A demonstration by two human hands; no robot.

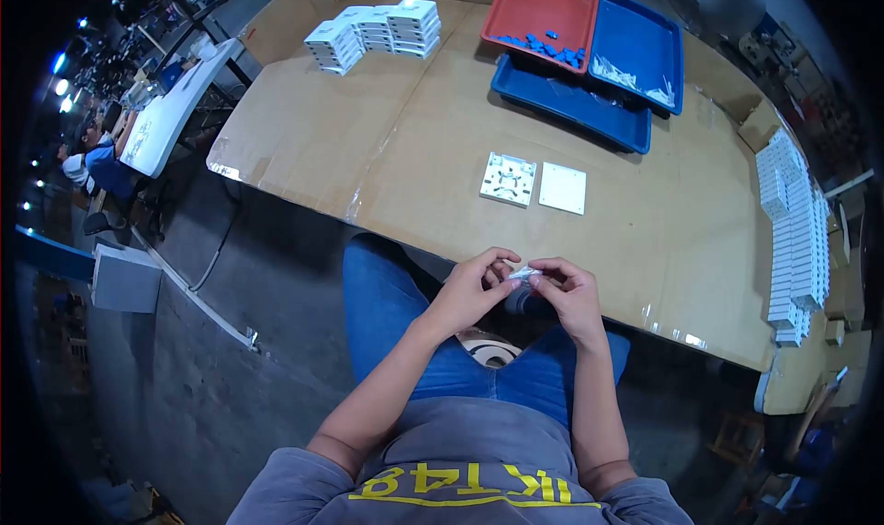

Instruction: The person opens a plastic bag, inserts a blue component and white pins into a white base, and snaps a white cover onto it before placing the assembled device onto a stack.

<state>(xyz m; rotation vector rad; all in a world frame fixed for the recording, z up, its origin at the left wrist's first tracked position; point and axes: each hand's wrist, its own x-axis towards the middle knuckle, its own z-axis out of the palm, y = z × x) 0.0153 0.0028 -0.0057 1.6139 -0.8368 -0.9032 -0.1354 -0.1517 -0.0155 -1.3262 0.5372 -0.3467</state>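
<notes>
My left hand [467, 293] and my right hand [573, 297] meet just off the near edge of the table, above my lap. Between their fingertips is a small white piece [525, 274], too small to make out its kind; the fingers of both hands are closed on it. Beyond the hands, a square white plate with cutouts and dark marks inside [508, 179] lies on the table. Right beside it is a plain white square plate [563, 188] with a flat surface.
Stacked white square units [373, 33] stand at the far left of the cardboard-covered table [414, 147]. At the back are a red tray [543, 5] with blue pieces, a blue tray [640, 37] with white pieces, and a lower blue tray [571, 109]. More white stacks [794, 239] line the right edge.
</notes>
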